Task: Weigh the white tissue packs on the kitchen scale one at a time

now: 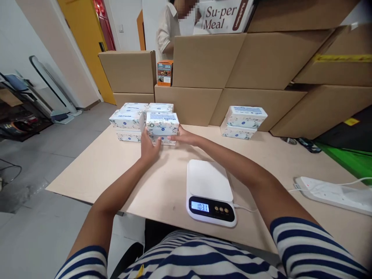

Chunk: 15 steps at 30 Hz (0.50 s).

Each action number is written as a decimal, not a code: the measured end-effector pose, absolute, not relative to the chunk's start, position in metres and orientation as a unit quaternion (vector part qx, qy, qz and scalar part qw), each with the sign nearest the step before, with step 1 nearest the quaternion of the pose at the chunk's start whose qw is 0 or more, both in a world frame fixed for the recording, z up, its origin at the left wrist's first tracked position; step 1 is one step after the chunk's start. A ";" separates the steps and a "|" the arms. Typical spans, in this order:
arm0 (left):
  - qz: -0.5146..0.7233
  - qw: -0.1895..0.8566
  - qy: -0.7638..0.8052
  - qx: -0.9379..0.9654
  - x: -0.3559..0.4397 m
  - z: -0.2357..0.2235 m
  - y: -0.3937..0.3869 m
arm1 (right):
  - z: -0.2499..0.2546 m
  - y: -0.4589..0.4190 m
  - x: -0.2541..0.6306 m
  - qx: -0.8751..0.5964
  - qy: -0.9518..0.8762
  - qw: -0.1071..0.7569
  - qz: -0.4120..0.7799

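Observation:
Floral white tissue packs stand stacked toward the back left of the table. My left hand (149, 150) presses the left side of a two-high stack, its thumb across the front of the lower pack (164, 142). From the right side, my right hand (187, 137) grips the same stack, its thumb also on the lower pack. The upper tissue pack (162, 126) rests between them. Right beside it is another stack of tissue packs (126, 121), with more behind. A white digital scale (209, 180) with nothing on its plate shows what looks like 103.1.
Two more tissue packs (243, 118) are stacked at the back right. Cardboard boxes (190, 104) form a wall behind the table (95, 168). A small orange box (164, 73) sits among them. At right lies a power strip (331, 193) with cables. A person (168, 29) is behind the boxes.

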<state>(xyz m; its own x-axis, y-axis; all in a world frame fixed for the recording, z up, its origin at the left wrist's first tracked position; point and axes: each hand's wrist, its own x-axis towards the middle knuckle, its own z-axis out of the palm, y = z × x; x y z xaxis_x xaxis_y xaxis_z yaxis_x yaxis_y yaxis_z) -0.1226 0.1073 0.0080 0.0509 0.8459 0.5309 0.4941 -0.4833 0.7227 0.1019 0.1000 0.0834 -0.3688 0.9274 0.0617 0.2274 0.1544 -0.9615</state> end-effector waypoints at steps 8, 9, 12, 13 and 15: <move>0.493 0.132 0.314 0.800 -0.092 0.013 0.032 | 0.065 -0.028 0.166 -0.419 -0.676 0.437 0.420; 0.481 0.140 0.289 0.816 -0.090 0.012 0.020 | 0.062 -0.051 0.179 -0.429 -0.685 0.434 0.398; 0.411 0.133 0.211 0.877 -0.088 0.008 -0.013 | 0.050 -0.119 0.212 -0.459 -0.686 0.423 0.374; 0.382 0.128 0.188 0.896 -0.089 0.007 -0.021 | 0.045 -0.138 0.219 -0.466 -0.682 0.425 0.371; 0.326 0.137 0.163 0.921 -0.089 0.005 -0.033 | 0.037 -0.167 0.227 -0.475 -0.670 0.437 0.367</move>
